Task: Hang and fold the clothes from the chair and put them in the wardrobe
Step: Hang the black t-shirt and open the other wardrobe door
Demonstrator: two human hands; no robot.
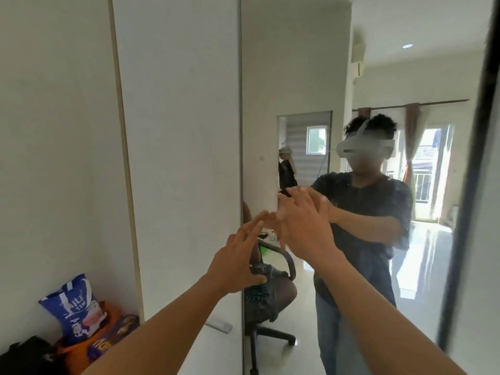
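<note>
Both hands at the wardrobe's mirror door (pixel 378 77). Right hand (pixel 305 226) spread flat, palm toward the glass, apparently pressed on it. Left hand (pixel 238 262) open, fingers splayed, tips at the door's left edge where it meets the white panel (pixel 178 131); holds nothing. Neither hand carries clothing.

Clothes (pixel 266 296) seen only as a reflection, below the left hand: a dark heap on the chair (pixel 273 334) seat, so the chair is behind the person.

Step in hand, by my reading: sliding or pulling the door open to reach the wardrobe interior. Opening direction unclear.

To do it well: hook the left fingertips round the edge, keep the right palm flat for steady, even force, move the door slowly, avoid pinching fingers at the seam.

Bags (pixel 78 318) on the floor, low and left of the left arm, well apart.
</note>
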